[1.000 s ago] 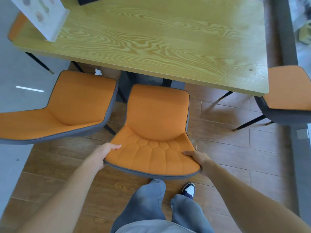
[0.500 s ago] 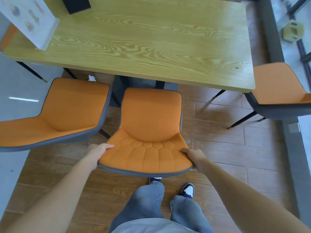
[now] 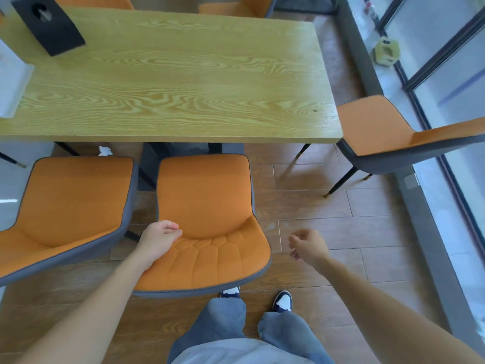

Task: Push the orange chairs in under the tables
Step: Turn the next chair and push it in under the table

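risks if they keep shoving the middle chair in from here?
1. Only the left hand rests on the middle chair; the right hand is off it, so a one-sided push could twist it toward the left chair close beside it.
2. A black table base stands right ahead of the seat; it may block it.

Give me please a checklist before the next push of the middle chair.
1. Left hand on middle chair: ok, it rests at the backrest's left edge.
2. Right hand on chair: not ok, it is off, over the floor.
3. Chair under table: not ok, the whole seat shows.
4. Table base close ahead of seat: cannot tell if it blocks.
5. Left chair apart: ok, a gap shows.
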